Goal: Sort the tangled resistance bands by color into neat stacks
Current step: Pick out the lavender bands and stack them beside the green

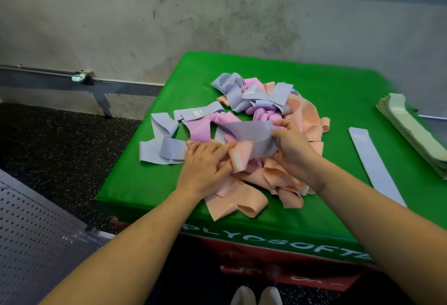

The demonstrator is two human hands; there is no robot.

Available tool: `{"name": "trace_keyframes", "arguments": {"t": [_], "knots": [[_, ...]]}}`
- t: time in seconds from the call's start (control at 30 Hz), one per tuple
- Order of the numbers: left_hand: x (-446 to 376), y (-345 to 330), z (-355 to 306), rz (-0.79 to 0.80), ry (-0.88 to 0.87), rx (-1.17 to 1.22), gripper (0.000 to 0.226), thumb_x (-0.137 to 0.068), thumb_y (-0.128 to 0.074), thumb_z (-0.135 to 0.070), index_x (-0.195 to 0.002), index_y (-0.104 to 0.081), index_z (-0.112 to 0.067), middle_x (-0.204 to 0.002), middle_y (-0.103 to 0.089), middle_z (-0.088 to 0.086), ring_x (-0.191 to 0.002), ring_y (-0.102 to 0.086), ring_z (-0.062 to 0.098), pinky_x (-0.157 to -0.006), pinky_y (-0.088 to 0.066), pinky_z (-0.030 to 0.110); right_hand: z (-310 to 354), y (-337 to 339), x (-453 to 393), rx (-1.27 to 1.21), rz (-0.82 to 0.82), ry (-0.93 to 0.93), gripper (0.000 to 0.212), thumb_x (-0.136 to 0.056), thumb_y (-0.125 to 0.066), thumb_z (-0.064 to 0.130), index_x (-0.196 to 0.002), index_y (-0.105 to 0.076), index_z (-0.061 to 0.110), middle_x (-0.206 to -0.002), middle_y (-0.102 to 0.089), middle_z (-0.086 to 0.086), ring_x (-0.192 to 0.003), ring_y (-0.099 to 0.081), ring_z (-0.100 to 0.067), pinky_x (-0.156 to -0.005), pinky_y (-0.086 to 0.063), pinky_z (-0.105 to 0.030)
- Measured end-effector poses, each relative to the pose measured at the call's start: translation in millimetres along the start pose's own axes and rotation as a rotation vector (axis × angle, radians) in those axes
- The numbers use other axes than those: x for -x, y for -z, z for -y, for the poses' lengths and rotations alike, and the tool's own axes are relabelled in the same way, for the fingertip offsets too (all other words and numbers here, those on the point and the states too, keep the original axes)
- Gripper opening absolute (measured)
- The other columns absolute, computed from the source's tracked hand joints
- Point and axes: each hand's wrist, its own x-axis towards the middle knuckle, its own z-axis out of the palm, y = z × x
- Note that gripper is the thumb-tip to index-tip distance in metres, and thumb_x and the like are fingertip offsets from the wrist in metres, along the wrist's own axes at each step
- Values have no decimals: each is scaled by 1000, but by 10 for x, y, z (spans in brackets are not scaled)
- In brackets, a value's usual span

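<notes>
On green box top: soft, padded, smooth green box (314, 82).
Pile: floppy flat cloth bands (256, 111), lilac, pink, peach, all mixed up, mid box.
L hand (205, 162): flat, fingers straight, pressing pile.
R hand (292, 147): pinching lilac band (249, 133), lifted over pile.
Sorted: 1 flat lilac strip (375, 166) on the right, pale green stack (416, 133) at far right.

Green padded counter (321, 91) with white lettering along its near edge, set on a red base (290, 273). Stained grey concrete wall (169, 26) beyond. Metal pipe (48, 71) low at far left. Dark speckled floor (60, 140). Perforated grey panel (31, 232) near left.
</notes>
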Motion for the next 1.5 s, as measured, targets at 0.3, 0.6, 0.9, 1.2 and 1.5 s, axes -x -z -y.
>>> {"name": "trace_keyframes", "arguments": {"t": [0.3,0.6,0.9,1.2,1.5], "knots": [[-10,-6,6,13,53,28,62,-96,-17,-60,-108,-73,-36,-111,-57,-14,-108,-50,12,-108,-26,46,249,241,101,1329,192,473,55,-85,-65,62,-128,-58,30,-108,-52,7,-99,-51,-14,-78,-41,-31],[-12,-29,35,18,39,-50,66,-80,-29,-83,-78,-65,-27,-127,-51,-10,-120,-41,15,-107,-27,47,442,446,143,1394,176,546,40,-94,-60,50,-84,-68,12,-86,-60,-5,-82,-54,-24,-73,-46,-40],[48,-84,52,-221,-94,-38,52,-78,-57,-68,-105,-55,-24,-134,-39,2,-128,-34,24,-110,-30,50,440,380,254,359,76,393,28,-84,-59,11,-100,-59,-13,-83,-55,-12,-76,-49,-17,-65,-43,-29],[52,-43,-29,-255,-277,149,80,-80,-64,-50,-147,-30,-23,-163,-18,5,-153,-15,24,-121,-16,56,418,208,286,216,129,76,36,-90,-45,5,-125,-53,3,-106,-64,-28,-96,-66,-40,-87,-57,-52],[-185,-32,-390,25,-1,470,91,-77,-71,-65,-146,-12,-61,-128,-62,0,-121,-53,24,-101,-46,45,549,278,529,639,257,68,17,-102,-50,34,-102,-64,23,-91,-69,-1,-82,-61,-19,-85,-50,-42]]}}
